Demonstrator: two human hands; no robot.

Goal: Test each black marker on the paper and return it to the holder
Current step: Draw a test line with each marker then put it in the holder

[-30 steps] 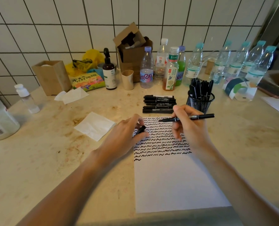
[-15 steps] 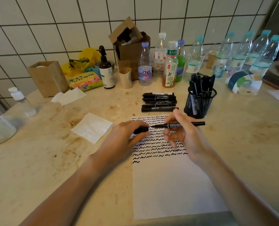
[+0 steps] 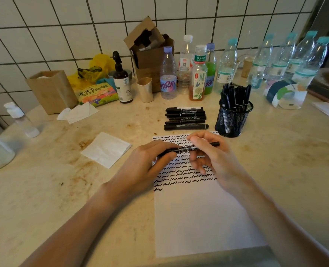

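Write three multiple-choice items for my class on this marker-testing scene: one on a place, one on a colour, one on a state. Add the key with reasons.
1. Where does the mesh holder stand?
A. right of the loose markers
B. on the paper
C. beside the brown box

2. What colour are the squiggles?
A. blue
B. black
C. red

3. How is the marker held?
A. lying loose on the paper
B. by the left hand alone
C. by both hands

Key: 1 A, the holder stands right of the row of markers. 2 B, the ink is black. 3 C, the left hand grips one end, the right hand the barrel.
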